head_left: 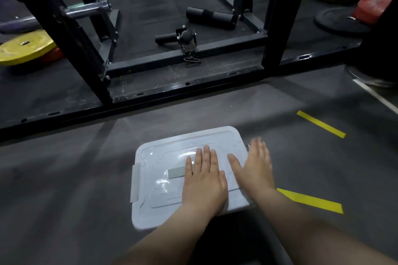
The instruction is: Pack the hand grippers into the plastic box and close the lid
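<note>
A person presses the lid [172, 153] onto a white plastic box [142, 217] on the grey floor [64, 178] of a gym, by the look of it the closing step of the packing job. The left hand [204, 180] lies flat on the middle of the lid, fingers straight and close together, covering one end of a grey label [175, 173]; it grips nothing. The right hand [254, 168], blurred, rests open over the lid's right edge, fingers reaching past the rim, and also holds nothing. No hand grippers are in sight; if packed, they lie under the cloudy lid. A latch [135, 183] shows on the box's left side, but whether it is snapped down cannot be told. The right side is hidden beneath the hand. The next move likely calls for firm pressure along that edge until it seats. A black rack frame [185, 64] and a yellow weight plate [23, 46] stand well beyond.
</note>
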`<action>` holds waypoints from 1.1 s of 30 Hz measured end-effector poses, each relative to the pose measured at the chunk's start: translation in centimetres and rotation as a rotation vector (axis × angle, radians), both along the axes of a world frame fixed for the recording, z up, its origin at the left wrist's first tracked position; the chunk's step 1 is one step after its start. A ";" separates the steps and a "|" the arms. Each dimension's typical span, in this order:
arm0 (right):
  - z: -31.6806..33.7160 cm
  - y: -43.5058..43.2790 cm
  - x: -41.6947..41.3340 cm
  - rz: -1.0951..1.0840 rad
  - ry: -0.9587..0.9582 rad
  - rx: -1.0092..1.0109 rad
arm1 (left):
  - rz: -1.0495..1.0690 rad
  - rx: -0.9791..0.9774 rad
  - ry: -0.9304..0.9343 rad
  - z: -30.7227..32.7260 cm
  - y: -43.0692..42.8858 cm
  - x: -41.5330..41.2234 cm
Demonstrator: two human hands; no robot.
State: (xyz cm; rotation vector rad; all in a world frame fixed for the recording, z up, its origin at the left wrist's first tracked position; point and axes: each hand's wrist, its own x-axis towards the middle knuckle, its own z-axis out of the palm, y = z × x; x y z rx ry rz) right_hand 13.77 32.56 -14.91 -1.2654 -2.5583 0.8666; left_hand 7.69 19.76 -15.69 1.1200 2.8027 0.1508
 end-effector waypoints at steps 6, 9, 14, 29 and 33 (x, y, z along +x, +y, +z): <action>-0.2 0.2 -0.1 -0.125 0.086 -0.205 | 0.004 0.010 -0.019 0.6 -0.1 0.1; -0.1 -0.2 0.3 -0.054 0.130 -0.053 | 0.004 -0.008 -0.031 0.7 -0.2 0.1; -0.1 -0.2 1.0 0.030 0.205 -0.063 | -0.001 -0.020 -0.039 0.7 -0.3 0.2; 0.1 -0.9 0.9 0.098 0.085 -0.016 | -0.055 0.106 0.028 0.4 -2.3 -0.1; 0.4 -1.2 1.3 0.074 0.109 -0.066 | 0.049 0.173 0.141 0.2 -7.9 -0.2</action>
